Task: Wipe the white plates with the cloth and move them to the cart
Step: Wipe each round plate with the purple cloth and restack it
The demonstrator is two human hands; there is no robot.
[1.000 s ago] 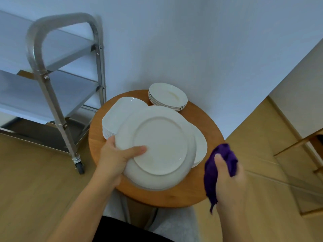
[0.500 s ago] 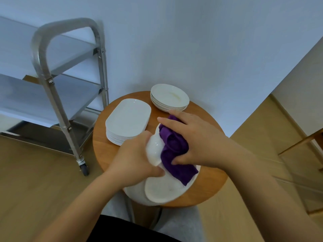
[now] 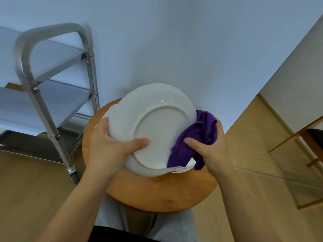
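Your left hand (image 3: 106, 147) holds a white round plate (image 3: 157, 128) tilted up, its underside and foot ring facing you. Your thumb lies across the underside near the foot ring; the other fingers (image 3: 104, 126) curl round the left rim and disappear behind it, so the plate is clamped between them. Your right hand (image 3: 211, 151) grips a purple cloth (image 3: 194, 140) bunched against the plate's right rim, just beside your thumb, with the remaining fingers wrapped behind the fabric and mostly hidden. A tail of cloth hangs below that hand.

The plate blocks most of the round wooden tabletop (image 3: 157, 194) beyond your fingers. Only a sliver of a stack of white plates (image 3: 181, 170) peeks out under the cloth's lower edge, and you cannot count them. The steel cart (image 3: 52, 95) stands well off to the left of your left hand, its shelves cut by the frame edge and its handle blurred.
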